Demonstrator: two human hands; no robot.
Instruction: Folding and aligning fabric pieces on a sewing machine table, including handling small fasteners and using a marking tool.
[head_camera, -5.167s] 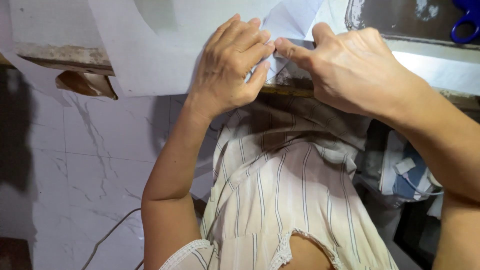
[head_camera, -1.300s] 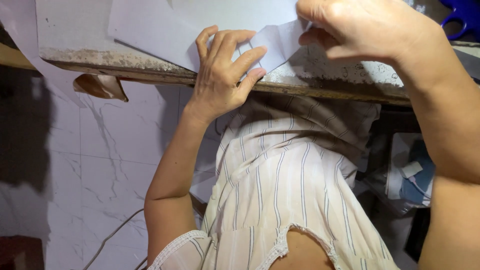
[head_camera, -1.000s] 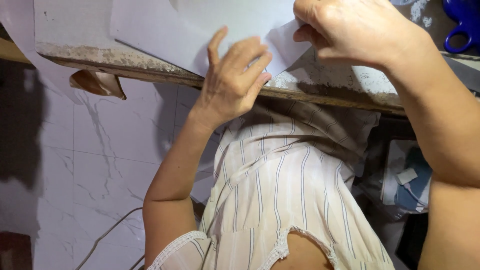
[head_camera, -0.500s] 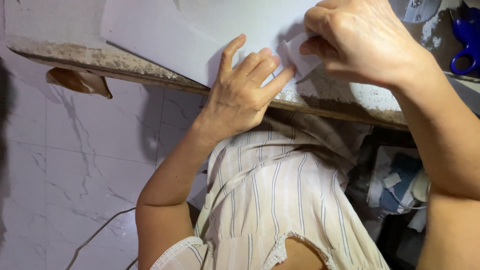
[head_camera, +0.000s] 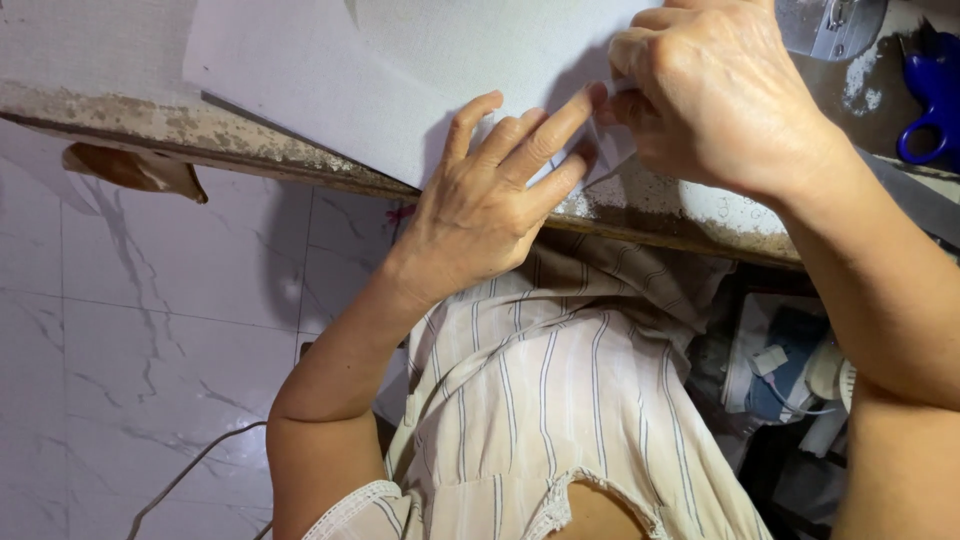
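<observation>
Head view: our left hand lies flat, fingers spread, pressing the white fabric onto the desk; just beside it, our curled right hand pinches the fabric's edge.

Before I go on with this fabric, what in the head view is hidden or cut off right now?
- Head view: the fold of the white fabric under the right hand is hidden by the fingers; its grip there cannot be judged.
- The fabric under the left hand is covered by the palm.
- The blue scissors are cut off by the right edge.
- The metal part is cut off by the top edge.
</observation>
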